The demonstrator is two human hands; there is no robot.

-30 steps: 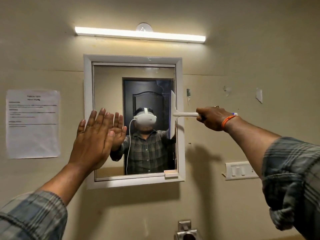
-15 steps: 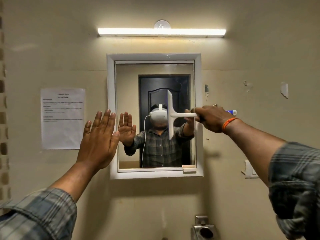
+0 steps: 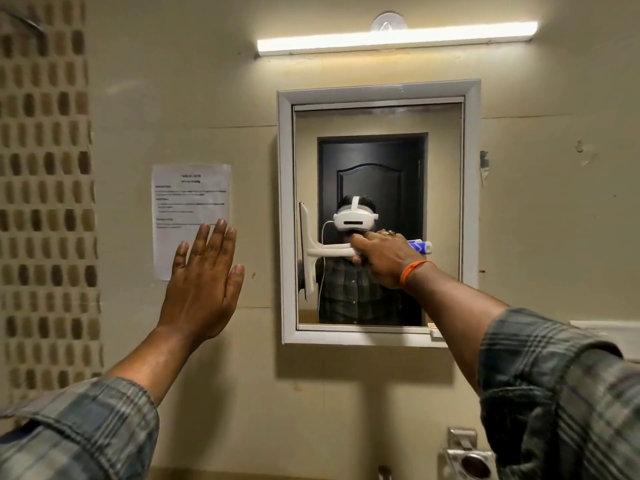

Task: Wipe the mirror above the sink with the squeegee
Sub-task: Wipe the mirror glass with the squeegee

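A white-framed mirror (image 3: 471, 209) hangs on the beige wall. My right hand (image 3: 382, 259) grips the handle of a white squeegee (image 3: 311, 252). Its blade stands upright against the glass at the mirror's left edge, about mid-height. The blue end of the handle sticks out behind my fist. My left hand (image 3: 204, 282) is raised with straight fingers, palm toward the wall, left of the mirror and holding nothing. The sink is out of view.
A printed paper notice (image 3: 190, 199) is stuck on the wall left of the mirror, partly behind my left hand. A tube light (image 3: 394, 39) glows above. A mosaic tile strip (image 3: 45, 202) runs down the far left. A metal fitting (image 3: 467, 459) sits below right.
My right hand has dragged the squeegee across the glass from the right edge to the left edge. The view has turned left. My left hand now sits over the wall, off the mirror.
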